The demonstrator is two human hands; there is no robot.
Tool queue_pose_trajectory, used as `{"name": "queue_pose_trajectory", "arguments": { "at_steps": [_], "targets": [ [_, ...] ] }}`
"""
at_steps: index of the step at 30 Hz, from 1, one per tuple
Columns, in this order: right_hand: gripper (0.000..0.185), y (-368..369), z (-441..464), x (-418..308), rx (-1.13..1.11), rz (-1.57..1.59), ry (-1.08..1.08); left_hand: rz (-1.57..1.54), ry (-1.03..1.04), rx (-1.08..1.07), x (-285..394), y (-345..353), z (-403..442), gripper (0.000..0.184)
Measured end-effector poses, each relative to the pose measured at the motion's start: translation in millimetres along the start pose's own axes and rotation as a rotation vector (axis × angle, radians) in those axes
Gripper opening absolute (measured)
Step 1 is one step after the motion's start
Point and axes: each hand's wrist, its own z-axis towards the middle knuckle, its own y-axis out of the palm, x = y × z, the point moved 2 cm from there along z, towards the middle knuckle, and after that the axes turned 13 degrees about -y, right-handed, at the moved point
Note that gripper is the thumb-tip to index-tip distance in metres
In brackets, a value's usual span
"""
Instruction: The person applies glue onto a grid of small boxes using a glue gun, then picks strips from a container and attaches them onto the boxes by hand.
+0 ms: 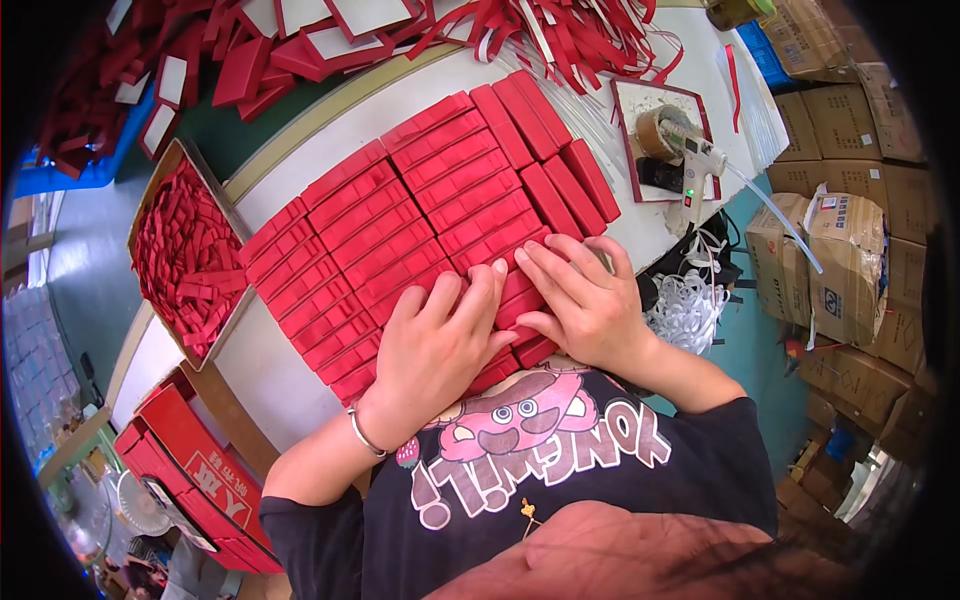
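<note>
Rows of small red boxes [375, 215], many topped with red ribbon bows, stand packed side by side on the white table. My left hand [432, 335], with a bracelet at the wrist, rests on the near rows, its fingers bent and apart, the thumb pointing right. Beside it my right hand [588, 300] lies across the boxes at the near right, fingers spread and thumb towards the left hand. Fingertips of both hands touch the box tops close together. Neither hand is visibly wrapped round a box; the boxes under the palms are partly hidden.
A carton of red bows [190, 260] stands at left. Loose red boxes [240, 75] and red ribbons [560, 35] lie at the back. A glue gun [700, 165] sits on a red-edged tray [625, 95] at right, beyond which cardboard cartons [845, 250] are stacked.
</note>
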Motion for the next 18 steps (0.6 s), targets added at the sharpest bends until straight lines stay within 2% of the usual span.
{"name": "queue_pose_trajectory", "arguments": {
  "at_steps": [3, 6, 10, 12, 13, 15, 16, 18],
  "targets": [
    [0.061, -4, -2, 7, -0.009, -0.004, -0.002, -0.014, 0.038, 0.016, -7, -4, -6, 0.071],
    [0.060, 0, -5, 10, -0.011, -0.008, -0.010, 0.032, 0.015, -0.003, -9, -6, -13, 0.072],
    [0.057, 2, -4, 8, 0.002, -0.001, -0.003, -0.091, -0.019, 0.025, -14, -1, -12, 0.067],
    [0.049, -5, -2, 13, 0.043, 0.082, 0.016, -0.206, -0.039, 0.021, -18, -1, -11, 0.068],
    [0.046, -8, -1, 19, 0.064, 0.121, 0.024, -0.345, -0.054, 0.115, -20, -7, -7, 0.048],
    [0.041, -13, -4, 33, 0.224, 0.086, 0.079, -0.513, -0.087, 0.262, -32, -11, -11, 0.033],
    [0.039, -17, -3, 39, 0.302, 0.072, 0.110, -0.598, -0.105, 0.331, -36, -15, -12, 0.028],
    [0.036, -22, 0, 50, 0.296, 0.099, 0.174, -0.634, -0.157, 0.350, -40, -22, -12, 0.027]
  ]
}}
